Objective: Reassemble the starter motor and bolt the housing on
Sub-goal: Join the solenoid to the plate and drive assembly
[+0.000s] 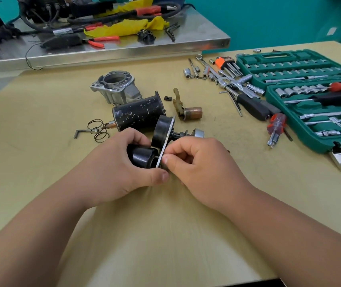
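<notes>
My left hand (113, 162) curls round the black solenoid (142, 158), my right hand (198, 162) pinches the lower edge of the metal plate (166, 139) just beside it, and the grey housing (115, 88) lies on the table (165, 224) well beyond, nearer my left.

Item 1: plate assembly (162, 131). Two black cylinders on a steel plate, with shaft and pinion pointing right. I note my left hand (113, 162) gripping the lower cylinder and my right hand (194, 160) pinching the plate's edge.
Item 2: motor body (138, 112). Black, scuffed, on its side just behind.
Item 3: housing (115, 88). Grey casting, bore upward, farther back.
Item 4: fork lever with copper plunger (190, 112). Lies right of the body.
</notes>
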The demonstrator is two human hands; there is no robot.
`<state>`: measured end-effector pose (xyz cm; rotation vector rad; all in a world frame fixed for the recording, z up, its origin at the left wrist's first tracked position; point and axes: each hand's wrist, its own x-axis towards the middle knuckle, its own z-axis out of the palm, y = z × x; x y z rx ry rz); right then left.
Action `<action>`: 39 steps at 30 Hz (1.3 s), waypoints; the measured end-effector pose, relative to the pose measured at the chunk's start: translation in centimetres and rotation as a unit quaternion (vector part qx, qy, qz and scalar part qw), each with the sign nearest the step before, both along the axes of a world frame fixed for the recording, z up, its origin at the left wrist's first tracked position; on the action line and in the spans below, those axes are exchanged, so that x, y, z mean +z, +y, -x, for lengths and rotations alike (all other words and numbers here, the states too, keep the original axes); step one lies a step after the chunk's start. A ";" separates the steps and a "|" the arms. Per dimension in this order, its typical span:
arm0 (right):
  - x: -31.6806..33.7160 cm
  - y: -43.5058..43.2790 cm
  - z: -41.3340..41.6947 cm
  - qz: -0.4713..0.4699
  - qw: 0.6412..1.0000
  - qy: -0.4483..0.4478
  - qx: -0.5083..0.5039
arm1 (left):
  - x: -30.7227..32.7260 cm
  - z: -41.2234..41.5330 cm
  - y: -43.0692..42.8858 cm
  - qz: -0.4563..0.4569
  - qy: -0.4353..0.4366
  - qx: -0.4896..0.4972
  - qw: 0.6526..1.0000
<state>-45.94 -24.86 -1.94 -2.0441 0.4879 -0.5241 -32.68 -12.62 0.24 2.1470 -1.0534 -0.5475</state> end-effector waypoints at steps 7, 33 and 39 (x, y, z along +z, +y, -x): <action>-0.2 0.0 -0.1 -0.009 1.000 -0.001 0.002 | 0.4 0.6 -0.2 -0.006 -0.035 0.007 0.999; 0.3 -0.4 -0.3 -0.025 0.999 -0.035 0.004 | -0.5 2.7 -1.2 0.026 -0.206 0.061 0.976; 0.3 -0.6 -0.3 -0.026 0.999 -0.028 0.023 | -1.0 2.9 -0.9 0.030 -0.243 0.054 0.968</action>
